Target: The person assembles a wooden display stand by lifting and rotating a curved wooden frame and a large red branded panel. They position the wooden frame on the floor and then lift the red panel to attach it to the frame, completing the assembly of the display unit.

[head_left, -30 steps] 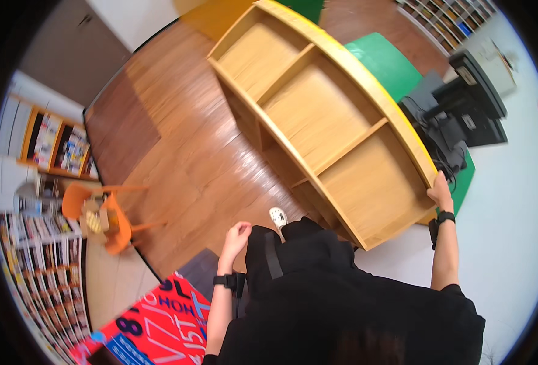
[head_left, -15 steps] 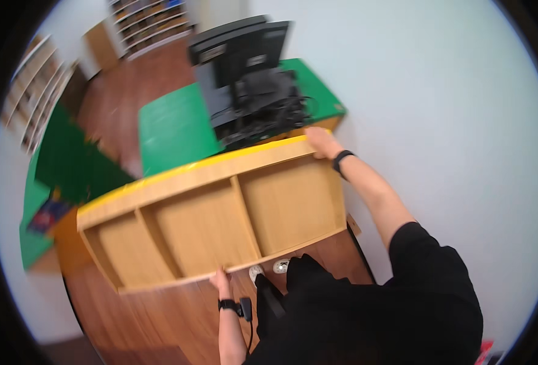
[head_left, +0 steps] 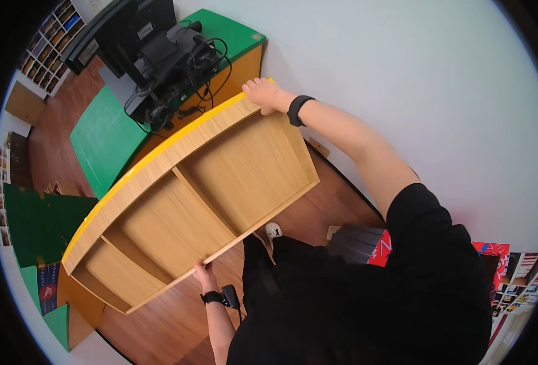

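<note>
A long wooden shelf unit [head_left: 220, 176] with a yellow top edge and several open compartments is tilted up off the floor in front of me. My right hand [head_left: 263, 94], with a black band on its wrist, grips the unit's far upper corner by the white wall. My left hand [head_left: 204, 275], also with a black wristband, holds the lower front edge near the middle. My dark clothing fills the lower right of the view.
A green-topped desk [head_left: 104, 131] carries a dark monitor [head_left: 129, 30] and tangled cables behind the shelf. Wooden floor [head_left: 159, 322] runs below. Green mats [head_left: 38, 225] lie at left, bookshelves [head_left: 44, 36] stand far left, a red poster [head_left: 384, 249] lies at right.
The view has swung round: the shelf unit now sits against the white wall and green desk. My right hand has stayed on its corner and my left hand now grips the lower edge.
</note>
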`<move>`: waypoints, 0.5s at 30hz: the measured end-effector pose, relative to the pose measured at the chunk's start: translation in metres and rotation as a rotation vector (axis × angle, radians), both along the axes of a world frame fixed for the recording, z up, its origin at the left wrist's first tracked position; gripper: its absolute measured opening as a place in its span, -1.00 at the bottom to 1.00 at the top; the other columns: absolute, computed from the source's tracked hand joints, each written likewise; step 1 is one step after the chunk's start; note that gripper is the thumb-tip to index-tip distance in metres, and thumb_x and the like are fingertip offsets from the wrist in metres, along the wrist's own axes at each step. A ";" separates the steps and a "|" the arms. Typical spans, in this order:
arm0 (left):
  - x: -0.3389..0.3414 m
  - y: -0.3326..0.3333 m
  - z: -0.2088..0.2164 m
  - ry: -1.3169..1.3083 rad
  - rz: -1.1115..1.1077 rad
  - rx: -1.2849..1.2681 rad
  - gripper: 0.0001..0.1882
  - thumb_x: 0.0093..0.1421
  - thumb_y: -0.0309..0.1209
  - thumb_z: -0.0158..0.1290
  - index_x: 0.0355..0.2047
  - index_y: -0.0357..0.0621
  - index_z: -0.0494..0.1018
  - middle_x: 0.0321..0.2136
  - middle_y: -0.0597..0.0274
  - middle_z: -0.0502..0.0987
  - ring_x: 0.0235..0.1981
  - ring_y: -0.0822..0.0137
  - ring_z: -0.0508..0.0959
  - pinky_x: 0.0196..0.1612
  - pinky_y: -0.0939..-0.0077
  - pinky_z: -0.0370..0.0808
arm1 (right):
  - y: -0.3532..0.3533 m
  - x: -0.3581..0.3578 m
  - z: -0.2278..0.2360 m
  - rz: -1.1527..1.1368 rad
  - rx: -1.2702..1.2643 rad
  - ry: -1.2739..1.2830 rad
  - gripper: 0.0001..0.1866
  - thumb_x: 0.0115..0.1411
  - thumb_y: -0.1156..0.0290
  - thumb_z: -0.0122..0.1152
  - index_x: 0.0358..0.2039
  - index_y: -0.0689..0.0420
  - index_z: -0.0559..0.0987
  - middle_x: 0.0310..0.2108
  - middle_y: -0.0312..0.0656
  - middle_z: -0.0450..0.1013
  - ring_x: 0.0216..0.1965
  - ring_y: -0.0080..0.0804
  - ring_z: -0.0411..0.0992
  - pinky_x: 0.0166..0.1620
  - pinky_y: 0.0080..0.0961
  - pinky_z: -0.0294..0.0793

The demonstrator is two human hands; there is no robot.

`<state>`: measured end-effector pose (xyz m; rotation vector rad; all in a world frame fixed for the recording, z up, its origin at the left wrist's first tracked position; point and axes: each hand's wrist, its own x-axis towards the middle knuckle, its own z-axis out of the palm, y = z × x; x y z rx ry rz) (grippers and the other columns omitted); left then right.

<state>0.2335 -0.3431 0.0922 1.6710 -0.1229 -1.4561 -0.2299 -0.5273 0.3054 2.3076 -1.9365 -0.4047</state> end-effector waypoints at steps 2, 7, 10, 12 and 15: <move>0.010 0.000 -0.006 -0.002 0.000 -0.007 -0.86 -0.15 -0.52 -0.04 -0.58 -0.27 0.22 -0.51 0.18 0.24 -0.47 0.26 0.35 -0.36 0.31 0.44 | -0.001 0.005 0.002 0.055 -0.017 -0.023 -0.51 -0.40 0.43 0.17 -0.35 0.24 0.28 -0.34 -0.07 0.28 -0.26 -0.22 0.27 -0.22 -0.46 0.27; 0.010 -0.005 0.000 0.090 -0.080 -0.001 -0.85 -0.07 -0.48 -0.09 -0.53 -0.30 0.21 -0.49 0.16 0.18 -0.39 0.21 0.31 -0.21 0.29 0.38 | 0.000 -0.001 0.001 0.062 -0.060 -0.078 -0.51 -0.40 0.43 0.17 -0.35 0.23 0.29 -0.33 -0.07 0.28 -0.24 -0.22 0.27 -0.21 -0.45 0.26; 0.013 -0.004 0.001 0.137 -0.138 -0.052 -0.84 -0.05 -0.49 -0.11 -0.51 -0.33 0.17 -0.45 0.09 0.20 -0.36 0.16 0.31 -0.21 0.29 0.38 | 0.006 0.000 0.002 -0.015 -0.077 -0.030 -0.50 -0.39 0.42 0.19 -0.33 0.21 0.29 -0.31 -0.09 0.28 -0.23 -0.25 0.26 -0.20 -0.47 0.24; 0.020 -0.001 -0.008 0.149 -0.128 -0.007 -0.86 -0.04 -0.50 -0.14 -0.52 -0.33 0.15 -0.43 0.05 0.20 -0.34 0.14 0.31 -0.20 0.30 0.37 | 0.012 0.006 0.005 -0.070 -0.071 -0.004 -0.48 -0.38 0.40 0.21 -0.31 0.19 0.28 -0.29 -0.11 0.28 -0.23 -0.29 0.26 -0.19 -0.49 0.23; 0.028 -0.001 -0.014 0.171 -0.175 0.009 -0.87 -0.04 -0.51 -0.15 -0.54 -0.32 0.14 -0.42 0.01 0.21 -0.35 0.16 0.31 -0.22 0.35 0.38 | 0.028 0.007 0.001 -0.126 -0.054 0.031 -0.44 -0.38 0.37 0.23 -0.28 0.18 0.27 -0.29 -0.13 0.28 -0.22 -0.29 0.26 -0.17 -0.50 0.21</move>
